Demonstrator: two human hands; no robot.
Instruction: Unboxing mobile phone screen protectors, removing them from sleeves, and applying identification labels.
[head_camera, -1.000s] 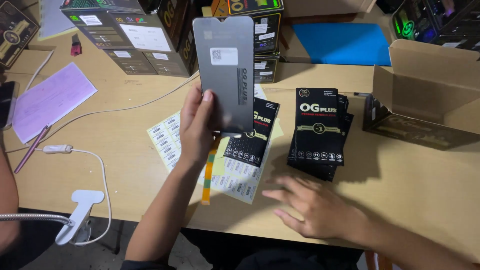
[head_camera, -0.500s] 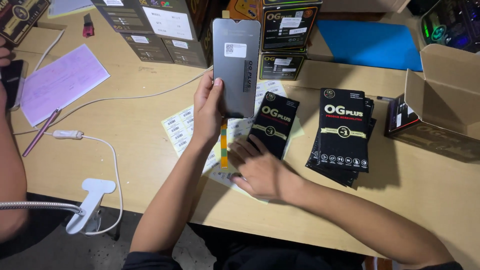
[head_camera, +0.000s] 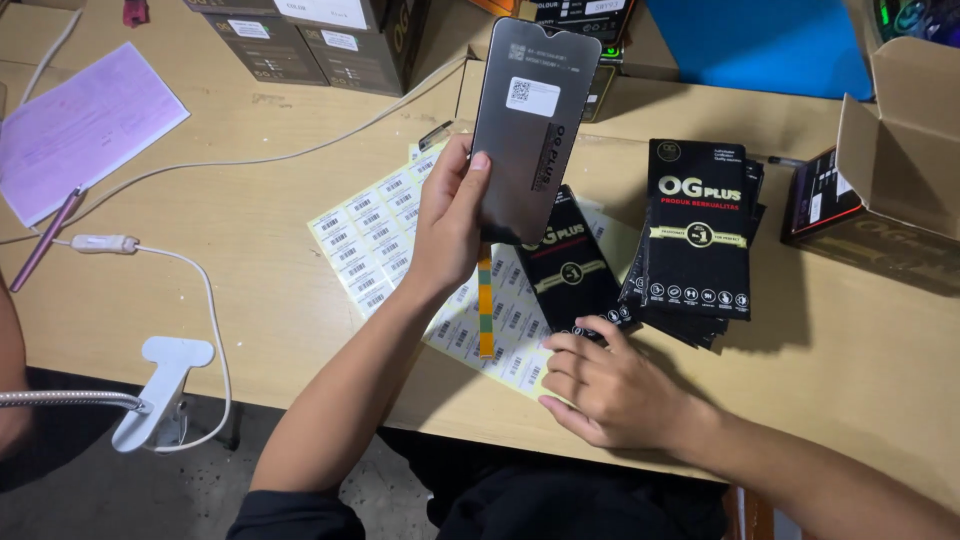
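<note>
Holding: grey phone screen panel is gripped upright by the left hand, above the label sheet. Right hand is pressed flat, fingers loosely spread, on the sheet's near edge, touching a black sleeve. Black box stack is seen right.

One view only, and it sits on the person's head, looking steeply down and forward over a wooden desk. It is close: both forearms enter from the bottom edge, the left hand near centre, the right hand lower right. The desk's near edge crosses the lower frame; cardboard boxes line the far top.
</note>
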